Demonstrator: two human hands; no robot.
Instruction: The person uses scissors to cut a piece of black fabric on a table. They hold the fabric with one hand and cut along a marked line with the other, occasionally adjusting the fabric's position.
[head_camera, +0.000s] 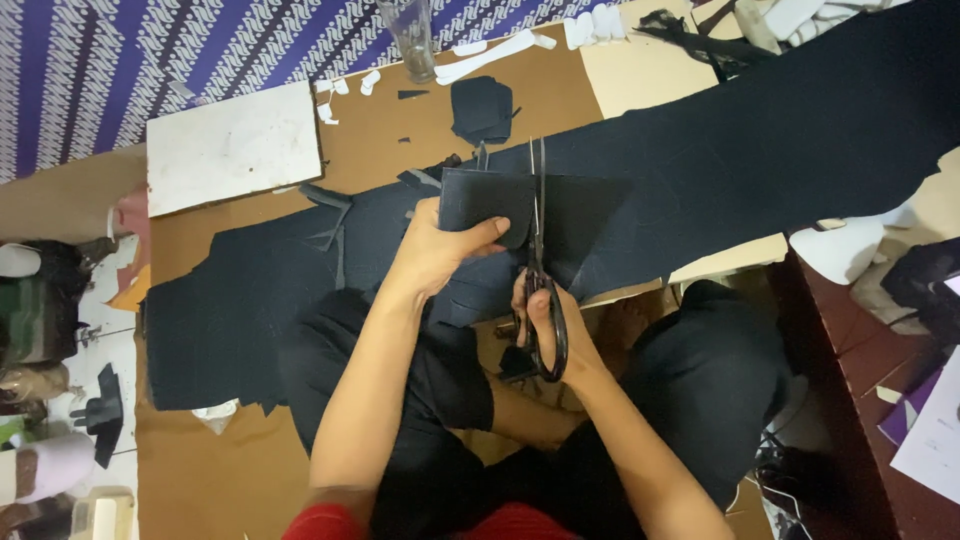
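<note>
Both bare forearms reach up from bottom centre of frame. Left hand (435, 250) pinched shut, thumb extended right. Right hand (545, 320) curled, fingers closed.

We see a white rectangular board (235, 145) lying at the far left edge of the brown cardboard work surface (390, 125). A clear drinking glass (412, 38) stands upright at the far edge, with white strips (497, 52) just beside it on the right. A small stack of dark cut pieces (482, 108) lies near the glass. A purple-and-white patterned cloth (150, 50) covers the far left corner. White sheets of paper (935, 430) lie at the right edge.
</note>
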